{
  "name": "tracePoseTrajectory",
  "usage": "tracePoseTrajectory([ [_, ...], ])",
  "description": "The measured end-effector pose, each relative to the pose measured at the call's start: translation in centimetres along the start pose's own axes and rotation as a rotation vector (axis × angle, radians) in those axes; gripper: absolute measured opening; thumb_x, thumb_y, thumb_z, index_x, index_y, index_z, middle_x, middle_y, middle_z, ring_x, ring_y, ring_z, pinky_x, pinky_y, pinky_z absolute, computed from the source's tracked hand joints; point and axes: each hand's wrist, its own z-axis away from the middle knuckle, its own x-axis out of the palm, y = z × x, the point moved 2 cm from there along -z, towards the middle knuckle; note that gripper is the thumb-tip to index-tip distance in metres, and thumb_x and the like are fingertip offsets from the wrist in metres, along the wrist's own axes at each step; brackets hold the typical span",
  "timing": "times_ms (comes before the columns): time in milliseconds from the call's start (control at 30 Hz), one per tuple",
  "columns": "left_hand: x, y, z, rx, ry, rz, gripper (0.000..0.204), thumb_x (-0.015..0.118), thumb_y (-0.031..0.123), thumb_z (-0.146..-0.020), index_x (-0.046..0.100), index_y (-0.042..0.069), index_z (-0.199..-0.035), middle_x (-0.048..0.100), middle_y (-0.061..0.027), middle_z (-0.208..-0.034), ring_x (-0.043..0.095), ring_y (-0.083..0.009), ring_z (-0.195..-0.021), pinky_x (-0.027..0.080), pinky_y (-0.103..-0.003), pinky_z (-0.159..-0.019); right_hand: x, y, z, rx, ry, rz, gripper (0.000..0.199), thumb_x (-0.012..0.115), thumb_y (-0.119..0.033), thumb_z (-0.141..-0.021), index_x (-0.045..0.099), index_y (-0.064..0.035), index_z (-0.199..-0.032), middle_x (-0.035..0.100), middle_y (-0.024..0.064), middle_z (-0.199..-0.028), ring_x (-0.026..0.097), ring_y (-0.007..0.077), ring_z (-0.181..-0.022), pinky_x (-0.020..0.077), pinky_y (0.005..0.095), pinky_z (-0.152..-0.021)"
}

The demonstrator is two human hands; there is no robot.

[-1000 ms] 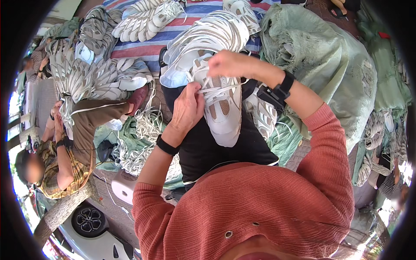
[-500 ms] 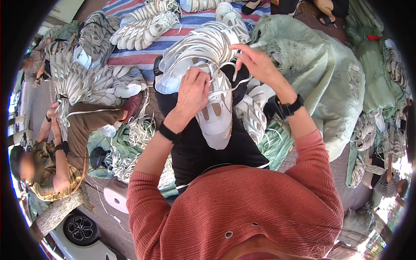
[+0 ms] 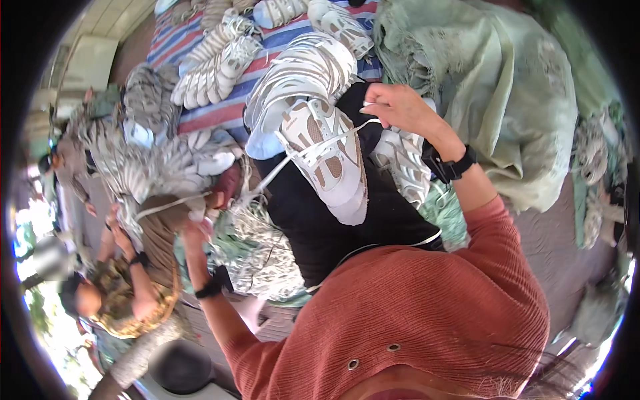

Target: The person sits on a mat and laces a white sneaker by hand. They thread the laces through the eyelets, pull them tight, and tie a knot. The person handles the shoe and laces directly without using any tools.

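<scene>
A white and tan shoe upper (image 3: 327,160) is held up on the black trousers (image 3: 300,230) between the two hands, its toe pointed toward the wearer. The hands are set well apart. A white lace (image 3: 327,143) is threaded across the upper and drawn out on both sides. On one side it is pinched in the fingers of the right hand (image 3: 399,110); on the other it is stretched toward the left hand (image 3: 195,230), which is blurred, so whether its fingers are closed on the lace cannot be told. A fanned stack of uppers (image 3: 303,67) is seen left of the right hand, against the upper. More uppers (image 3: 402,167) are placed just below that hand, and a pale green sack (image 3: 497,100) is spread beyond it. To the right of the left hand, loose laces (image 3: 267,257) are heaped.
</scene>
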Motion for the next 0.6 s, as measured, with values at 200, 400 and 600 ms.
tracePoseTrajectory([
  [200,-0.1,16.8,-4.6,-0.016,-0.638,-0.167,0.048,0.066,0.034,-0.087,0.060,0.003,-0.123,0.066,-0.0184,-0.114,0.064,-0.0309,-0.106,0.048,-0.043,-0.093,2.4,-3.2,-1.7,-0.341,-0.088,-0.064,0.022,0.064,-0.033,-0.090,0.068,-0.0114,-0.091,0.064,0.0074,-0.069,0.060,0.0218,-0.057,0.0460,0.0335,-0.058],
  [400,9.3,28.6,-12.1,0.261,-0.471,0.846,0.031,0.056,0.012,-0.097,0.054,0.000,-0.125,0.061,-0.0076,-0.108,0.058,-0.0155,-0.099,0.045,-0.030,-0.087,2.3,-6.4,-1.8,-0.365,-0.115,-0.093,0.014,0.065,-0.018,-0.089,0.066,-0.0034,-0.090,0.065,0.0077,-0.074,0.058,0.0173,-0.064,0.0464,0.0303,-0.062],
  [600,10.5,27.8,-13.7,0.075,-0.671,0.781,0.025,0.049,0.021,-0.102,0.065,0.003,-0.098,0.048,0.0042,-0.062,0.042,-0.0048,-0.057,0.034,-0.022,-0.053,0.9,-2.1,-1.2,-0.164,-0.105,-0.121,0.012,0.063,-0.015,-0.089,0.065,-0.0031,-0.089,0.062,0.0073,-0.069,0.057,0.0186,-0.063,0.0465,0.0298,-0.062],
])
